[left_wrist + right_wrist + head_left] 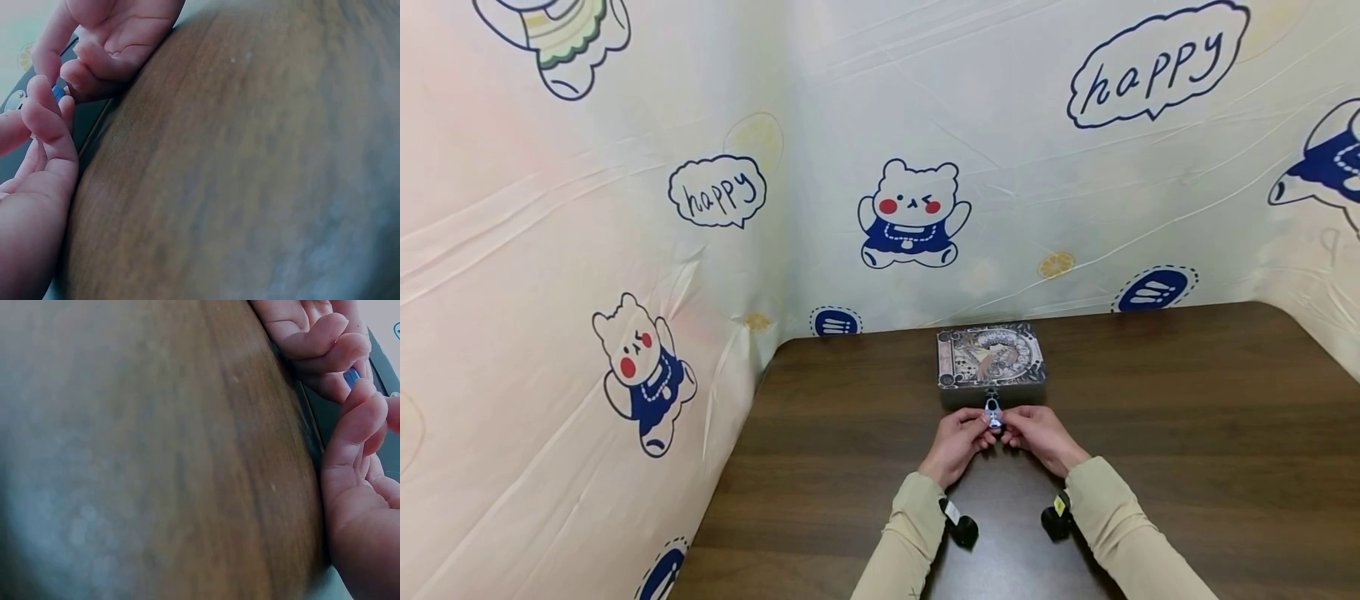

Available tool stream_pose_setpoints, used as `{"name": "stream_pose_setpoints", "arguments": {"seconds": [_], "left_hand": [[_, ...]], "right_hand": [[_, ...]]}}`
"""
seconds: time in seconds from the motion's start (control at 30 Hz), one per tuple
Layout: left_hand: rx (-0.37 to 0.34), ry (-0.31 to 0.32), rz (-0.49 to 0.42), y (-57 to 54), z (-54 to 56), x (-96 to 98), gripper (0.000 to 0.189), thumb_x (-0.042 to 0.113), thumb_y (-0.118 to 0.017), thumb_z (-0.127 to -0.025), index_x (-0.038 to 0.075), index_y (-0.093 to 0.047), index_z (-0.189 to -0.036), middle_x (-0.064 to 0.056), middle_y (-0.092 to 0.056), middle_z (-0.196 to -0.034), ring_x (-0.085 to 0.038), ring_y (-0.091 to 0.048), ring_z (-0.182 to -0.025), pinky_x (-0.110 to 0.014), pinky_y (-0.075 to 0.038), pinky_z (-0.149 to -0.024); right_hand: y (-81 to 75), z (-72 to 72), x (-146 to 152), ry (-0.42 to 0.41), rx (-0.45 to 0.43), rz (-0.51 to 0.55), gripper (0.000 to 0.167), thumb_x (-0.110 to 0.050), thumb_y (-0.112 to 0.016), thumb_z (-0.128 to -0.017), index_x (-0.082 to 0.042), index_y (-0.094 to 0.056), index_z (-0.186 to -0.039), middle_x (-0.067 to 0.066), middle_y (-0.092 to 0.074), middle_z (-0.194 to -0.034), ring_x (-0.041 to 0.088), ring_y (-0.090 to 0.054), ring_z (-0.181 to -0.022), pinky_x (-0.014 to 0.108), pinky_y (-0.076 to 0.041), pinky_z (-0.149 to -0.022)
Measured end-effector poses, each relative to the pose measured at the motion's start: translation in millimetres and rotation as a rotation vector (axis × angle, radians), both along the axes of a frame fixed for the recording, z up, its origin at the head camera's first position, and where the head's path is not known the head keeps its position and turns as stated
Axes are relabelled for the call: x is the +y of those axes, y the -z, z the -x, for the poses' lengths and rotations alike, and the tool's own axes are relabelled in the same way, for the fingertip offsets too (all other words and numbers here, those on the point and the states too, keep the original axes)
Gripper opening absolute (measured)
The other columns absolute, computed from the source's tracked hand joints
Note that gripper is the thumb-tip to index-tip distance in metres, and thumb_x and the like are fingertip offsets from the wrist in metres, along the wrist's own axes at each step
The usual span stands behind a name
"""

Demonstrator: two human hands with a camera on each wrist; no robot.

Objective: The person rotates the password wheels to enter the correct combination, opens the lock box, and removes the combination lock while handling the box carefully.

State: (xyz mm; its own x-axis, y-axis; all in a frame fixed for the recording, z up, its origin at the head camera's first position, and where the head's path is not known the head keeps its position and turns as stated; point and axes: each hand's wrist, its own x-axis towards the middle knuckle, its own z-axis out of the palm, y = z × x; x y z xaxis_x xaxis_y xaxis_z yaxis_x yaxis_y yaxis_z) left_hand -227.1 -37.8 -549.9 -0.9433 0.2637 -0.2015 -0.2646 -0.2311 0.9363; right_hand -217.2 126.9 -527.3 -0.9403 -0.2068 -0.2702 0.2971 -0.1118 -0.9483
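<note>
A small metal padlock (993,414) with a silver shackle hangs at the front of a box (991,354) whose lid carries an ornate printed picture. From the left side, my left hand (957,443) pinches the padlock between thumb and fingers. On the opposite side my right hand (1042,435) pinches it too, so the fingertips of both hands nearly meet. In the left wrist view a bit of the padlock's blue body (59,92) shows between the fingers. The same blue part (351,377) peeks out in the right wrist view; the rest is covered by fingers.
The box stands near the back edge of a dark brown wooden table (1172,433). Behind and to the left hangs a pale cloth (820,208) printed with bears and "happy" bubbles. Small black devices (962,532) are strapped at both wrists, by the beige sleeves (902,533).
</note>
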Motion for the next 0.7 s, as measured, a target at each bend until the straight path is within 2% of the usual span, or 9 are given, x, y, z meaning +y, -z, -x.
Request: {"name": "stream_pose_setpoints", "arguments": {"seconds": [0.23, 0.37, 0.57, 0.7], "left_hand": [[-0.004, -0.014, -0.006, 0.8, 0.0, 0.1, 0.018, 0.006, -0.058, -0.095, -0.005, -0.058, -0.109, -0.001, -0.066, -0.075, -0.006, -0.058, -0.061, -0.017, -0.047, -0.056], [-0.01, -0.018, -0.008, 1.4, 0.3, 0.2, 0.016, 0.006, -0.059, -0.094, -0.004, -0.058, -0.107, -0.001, -0.067, -0.075, -0.006, -0.059, -0.061, -0.017, -0.047, -0.056], [-0.023, -0.016, -0.01, 1.9, 1.1, -0.3, 0.015, 0.008, -0.058, -0.095, -0.002, -0.059, -0.106, -0.001, -0.066, -0.076, -0.006, -0.059, -0.061, -0.017, -0.047, -0.055], [-0.027, -0.014, -0.009, 0.2, 0.8, -0.4, 0.014, 0.008, -0.058, -0.095, -0.002, -0.06, -0.105, 0.0, -0.065, -0.076, -0.006, -0.059, -0.061, -0.017, -0.048, -0.056]], "right_hand": [[2.9, 2.8, -1.1, 0.027, -0.04, 0.02, 0.029, -0.015, -0.045, -0.1, 0.008, -0.053, -0.115, -0.004, -0.056, -0.071, 0.004, -0.059, -0.06, 0.016, -0.05, -0.056], [2.8, 3.0, -1.2, 0.03, -0.045, 0.008, 0.027, -0.018, -0.045, -0.1, 0.005, -0.056, -0.111, -0.004, -0.054, -0.07, 0.004, -0.058, -0.059, 0.016, -0.049, -0.055], [3.3, 3.5, -1.5, 0.026, -0.039, -0.021, 0.029, -0.02, -0.046, -0.1, 0.005, -0.056, -0.113, -0.004, -0.054, -0.069, 0.004, -0.057, -0.059, 0.016, -0.048, -0.054], [3.4, 3.5, -3.0, 0.029, -0.044, -0.037, 0.026, -0.02, -0.05, -0.099, 0.003, -0.058, -0.105, -0.003, -0.054, -0.068, 0.005, -0.057, -0.058, 0.016, -0.048, -0.054]]}}
